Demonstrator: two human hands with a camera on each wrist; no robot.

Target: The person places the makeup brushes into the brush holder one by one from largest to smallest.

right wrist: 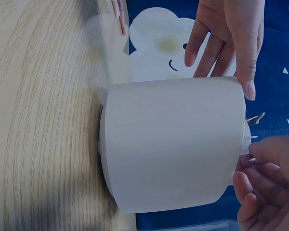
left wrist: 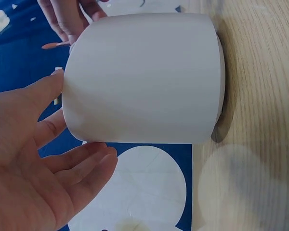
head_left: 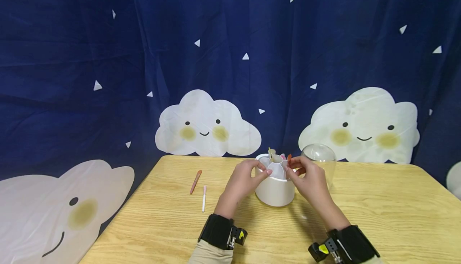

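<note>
A white round brush holder (head_left: 275, 192) with a divided insert (head_left: 276, 170) stands on the table between both hands. My left hand (head_left: 246, 177) is at its left side, thumb and forefinger right at the rim; in the left wrist view this hand (left wrist: 33, 159) has its other fingers loosely extended beside the wall. At the right of the rim, my right hand (head_left: 306, 176) pinches a slim makeup brush with an orange tip (left wrist: 55, 45). The thumb and forefinger of this hand (right wrist: 269, 178) meet on its thin handle in the right wrist view. Other small brushes (head_left: 271, 153) poke out of the holder.
A clear dome cover (head_left: 325, 156) stands behind my right hand. Left of the holder lie a brown-pink makeup brush (head_left: 195, 182) and a white-handled brush (head_left: 204, 200). The wooden table (head_left: 389, 208) ends at a blue curtain (head_left: 223, 68) with cloud prints.
</note>
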